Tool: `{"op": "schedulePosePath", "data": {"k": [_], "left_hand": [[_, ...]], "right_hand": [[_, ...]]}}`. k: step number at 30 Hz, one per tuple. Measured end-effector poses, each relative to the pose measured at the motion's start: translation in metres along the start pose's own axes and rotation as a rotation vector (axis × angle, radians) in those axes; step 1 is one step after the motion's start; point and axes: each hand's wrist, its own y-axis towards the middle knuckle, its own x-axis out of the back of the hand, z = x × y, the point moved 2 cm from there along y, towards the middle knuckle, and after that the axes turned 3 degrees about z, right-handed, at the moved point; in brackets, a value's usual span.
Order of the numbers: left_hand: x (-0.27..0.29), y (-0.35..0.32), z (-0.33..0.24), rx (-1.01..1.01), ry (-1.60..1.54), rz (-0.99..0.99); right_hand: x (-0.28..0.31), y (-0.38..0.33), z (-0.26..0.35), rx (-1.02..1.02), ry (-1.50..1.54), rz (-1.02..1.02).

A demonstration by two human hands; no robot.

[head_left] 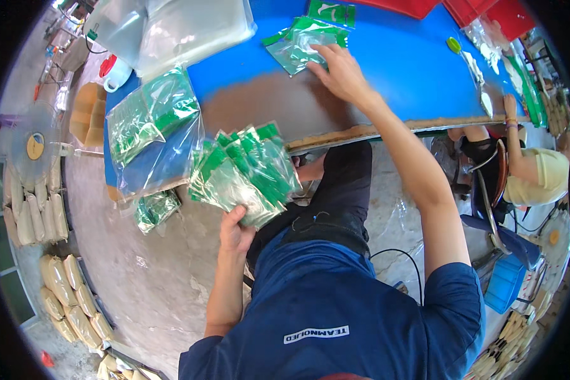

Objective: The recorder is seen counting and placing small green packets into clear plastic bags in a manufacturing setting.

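My left hand is closed around the lower end of a fanned bunch of green and clear plastic packets, held off the near edge of the table. At the far side of the blue tabletop, my right hand reaches over a small pile of similar green packets. Its fingers are spread, and the fingertips rest on or just above the pile. To the left, a large clear bag with more green packets inside lies on the table corner, its open end hanging toward me.
Clear plastic sheets and a white mug with a red lid are at the far left. Red trays line the far edge. At right sits another person near a blue crate. A fan stands left.
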Motion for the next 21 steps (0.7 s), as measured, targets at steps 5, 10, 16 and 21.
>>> {"op": "schedulePosePath", "data": {"k": [5,10,16,21], "left_hand": [[-0.069,0.045,-0.047,-0.348,0.322,0.114],[-0.126,0.112,-0.093,-0.714,0.721,0.191],[-0.107,0.127,-0.075,-0.773,0.828,0.106],[-0.1,0.123,-0.075,-0.751,0.847,0.059]], "right_hand": [[0.046,-0.033,0.087,0.023,1.213,0.312],[0.041,-0.049,0.087,-0.053,0.992,-0.038],[-0.014,-0.214,0.061,-0.255,0.689,0.664],[-0.063,-0.279,0.053,-0.413,0.746,0.939]]}}
